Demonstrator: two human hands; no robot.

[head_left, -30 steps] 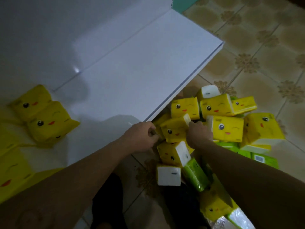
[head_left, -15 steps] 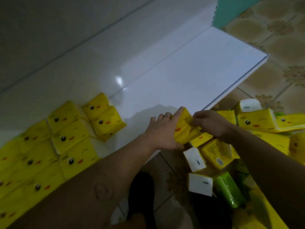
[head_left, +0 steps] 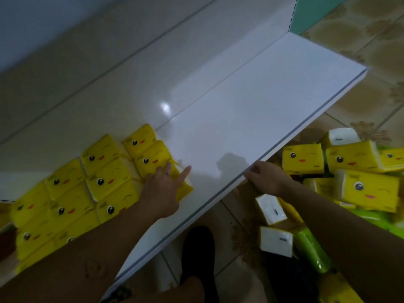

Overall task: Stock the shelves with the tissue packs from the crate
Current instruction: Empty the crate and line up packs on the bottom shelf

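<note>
Several yellow tissue packs [head_left: 105, 180] with cartoon faces stand in rows on the left part of the white shelf [head_left: 240, 119]. My left hand [head_left: 161, 189] lies with straight fingers on the rightmost yellow pack [head_left: 185, 190] at the end of the rows and presses it. My right hand [head_left: 266, 180] grips the shelf's front edge, thumb on top. To the right, below the shelf, a loose pile of yellow packs [head_left: 369, 191] lies with green packs [head_left: 312, 252] among them. No crate wall can be made out.
The shelf's right half is bare white board up to its corner. Two packs show their white ends [head_left: 276, 241] just below my right forearm. Patterned floor tiles [head_left: 371, 40] lie beyond the shelf. My dark foot [head_left: 199, 248] is under the shelf edge.
Both hands lifted a yellow pack from the pile. My left hand carried it left onto the shelf against the rows. My right hand let go and moved to the shelf edge.
</note>
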